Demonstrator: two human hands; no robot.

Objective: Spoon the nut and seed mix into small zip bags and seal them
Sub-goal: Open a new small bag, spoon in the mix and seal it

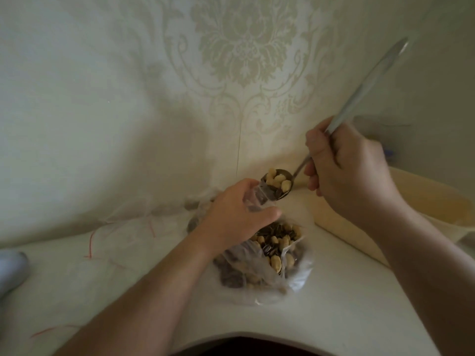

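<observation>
White table [334, 304]: left hand [239, 214] pinches zip bag [257, 199]; right hand [347, 165] grips spoon [359, 98].

Spoon [277, 185] heaped with peanuts tilts into small clear zip bag [257, 199]; open mix bag [272, 255] lies below.

Looks like somebody's home, not a shop or any kind of work kitchen. The wall [128, 86] right behind the desk [334, 304] has cream damask wallpaper with a big floral medallion [244, 44], and there's a seam [238, 152] running down it, proper living-room or bedroom stuff. The desk is a plain pale one with a rounded front edge, pushed up against that wall. A loose plastic bag of peanuts and sunflower seeds [272, 255] sits on it, a few thin clear bags with red strips [108, 227] lie flat to the left, and a cream plastic tub [424, 201] is off to the right. Soft dim light, all pretty domestic.
</observation>
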